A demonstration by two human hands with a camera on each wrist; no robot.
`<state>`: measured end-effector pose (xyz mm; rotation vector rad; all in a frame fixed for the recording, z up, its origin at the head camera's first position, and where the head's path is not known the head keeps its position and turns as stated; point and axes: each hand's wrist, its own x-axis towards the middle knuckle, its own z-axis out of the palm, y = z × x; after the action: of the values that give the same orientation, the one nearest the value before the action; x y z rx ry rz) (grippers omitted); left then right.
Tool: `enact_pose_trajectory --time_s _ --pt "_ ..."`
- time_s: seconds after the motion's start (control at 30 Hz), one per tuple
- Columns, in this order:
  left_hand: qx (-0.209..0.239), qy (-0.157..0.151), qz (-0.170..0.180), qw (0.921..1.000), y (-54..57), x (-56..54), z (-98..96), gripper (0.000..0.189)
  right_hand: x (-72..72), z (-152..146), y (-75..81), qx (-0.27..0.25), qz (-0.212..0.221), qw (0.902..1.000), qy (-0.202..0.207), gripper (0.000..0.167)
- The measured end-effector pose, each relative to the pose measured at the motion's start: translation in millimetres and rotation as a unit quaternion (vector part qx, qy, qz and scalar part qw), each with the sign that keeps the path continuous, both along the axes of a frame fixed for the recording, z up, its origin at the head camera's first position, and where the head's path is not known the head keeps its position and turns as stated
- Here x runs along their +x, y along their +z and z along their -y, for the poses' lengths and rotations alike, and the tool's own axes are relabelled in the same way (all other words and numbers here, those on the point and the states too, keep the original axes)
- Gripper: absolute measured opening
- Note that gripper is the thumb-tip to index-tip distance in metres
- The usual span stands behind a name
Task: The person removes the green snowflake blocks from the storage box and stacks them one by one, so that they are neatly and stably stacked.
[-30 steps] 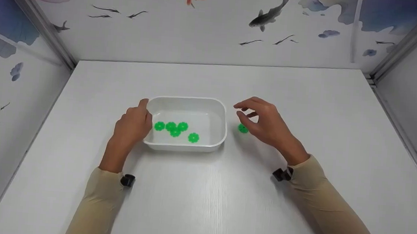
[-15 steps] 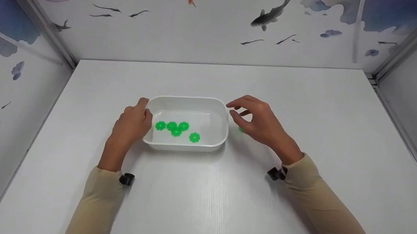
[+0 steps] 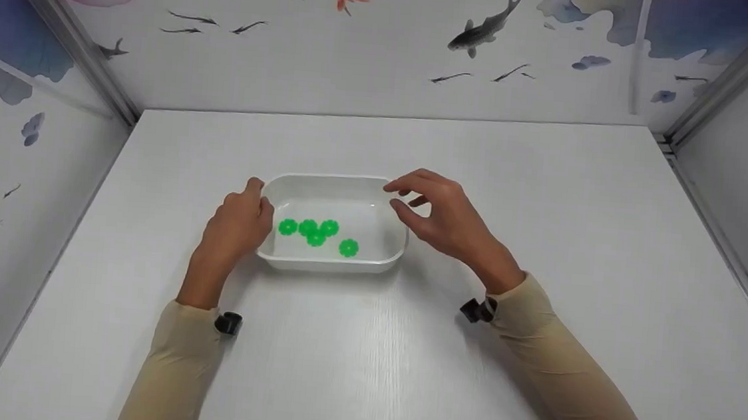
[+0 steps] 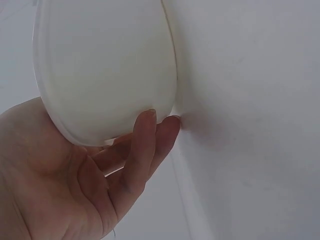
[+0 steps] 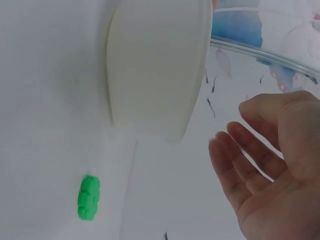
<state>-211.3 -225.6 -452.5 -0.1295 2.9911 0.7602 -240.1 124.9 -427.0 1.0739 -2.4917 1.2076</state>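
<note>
A white rectangular plastic tub (image 3: 329, 265) stands on the table with several small green flower-shaped pieces (image 3: 348, 247) lying flat on its floor. My left hand (image 3: 237, 222) grips the tub's left end; in the left wrist view its fingertips (image 4: 146, 120) rest against the outer wall. Above the tub's right rim hovers my right hand (image 3: 443, 215), thumb and fingers apart, with nothing between them. One more green flower-shaped piece (image 5: 89, 198) lies on the table beside the tub's right end in the right wrist view; in the head view the right hand covers it.
The white tabletop (image 3: 362, 356) stretches around the tub. White panels painted with fish (image 3: 485, 28) close it in at the back and both sides, with metal posts (image 3: 84, 33) at the corners.
My right hand has moved left, from over the loose green piece to above the tub's right rim, hiding that piece from the head view. My left hand stays at the tub.
</note>
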Motion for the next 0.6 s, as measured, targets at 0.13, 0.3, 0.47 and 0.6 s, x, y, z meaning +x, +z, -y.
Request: enact_pose_trajectory --time_s 0.13,0.3,0.47,0.6 --pt "0.003 -0.001 0.0 1.0 0.5 0.2 -0.2 0.05 1.5 11.5 0.6 0.004 -0.001 1.0 0.006 0.024" --pt "0.005 -0.006 0.001 1.0 1.7 1.7 0.4 0.05 5.8 24.9 -5.2 0.033 0.007 0.9993 0.016 0.025" --pt "0.005 -0.008 0.003 0.9999 1.7 1.7 0.8 0.051 9.8 36.7 -11.7 0.059 0.017 0.9975 0.034 0.026" --pt "0.008 -0.009 0.005 0.9999 1.0 1.1 -0.3 0.05 11.8 45.0 -14.3 0.074 0.025 0.9959 0.044 0.028"
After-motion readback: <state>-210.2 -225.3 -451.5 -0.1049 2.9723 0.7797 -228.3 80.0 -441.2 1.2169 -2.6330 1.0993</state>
